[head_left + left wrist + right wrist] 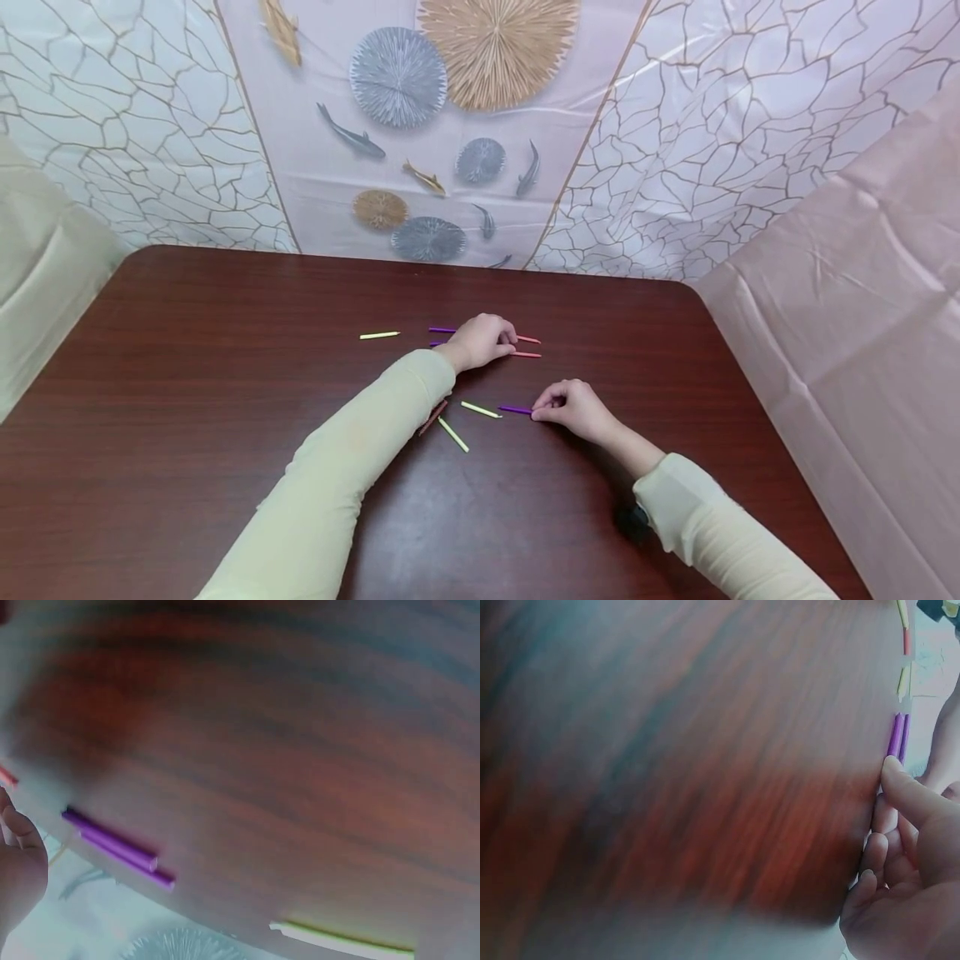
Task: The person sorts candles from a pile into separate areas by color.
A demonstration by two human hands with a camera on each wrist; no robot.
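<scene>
My left hand [486, 340], fingers curled, is at the near ends of two red candles [528, 355] lying side by side. It seems to pinch the lower one; the contact is partly hidden by the fingers. Behind that hand, two thin purple candles [112, 844] lie parallel, partly covered in the head view. Nearer the front, my right hand [577, 410] pinches the right end of another purple candle [515, 409] between thumb and fingertips. Its tip points left, close to a yellow candle [482, 409]. In the right wrist view the thumb [911, 791] presses at a purple candle's end.
A yellow candle [380, 335] lies at the far left of the purple pair. Below the left sleeve [337, 467] are another yellow candle [453, 434] and a brown one [432, 417], partly covered by the sleeve. The dark wooden table [187, 375] meets a patterned cloth [615, 225] behind.
</scene>
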